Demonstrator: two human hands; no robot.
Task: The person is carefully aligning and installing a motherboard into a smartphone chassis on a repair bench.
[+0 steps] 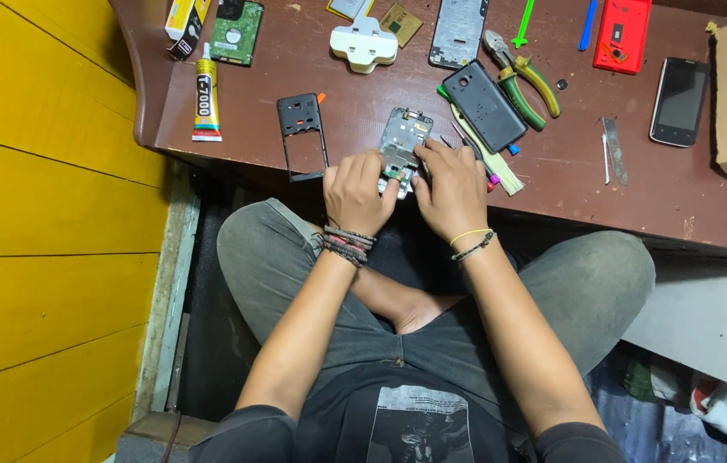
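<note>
Both hands, left hand (357,190) and right hand (452,190), fingers grasping opened phone (404,137); lower edge hidden.

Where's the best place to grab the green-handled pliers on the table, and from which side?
Grip the pliers across both green handles, near their middle, coming from above on the right. They lie flat, metal jaws pointing to the far left, handles splayed toward the near right. The dark phone back lies close on their left, so that side looks crowded.
</note>
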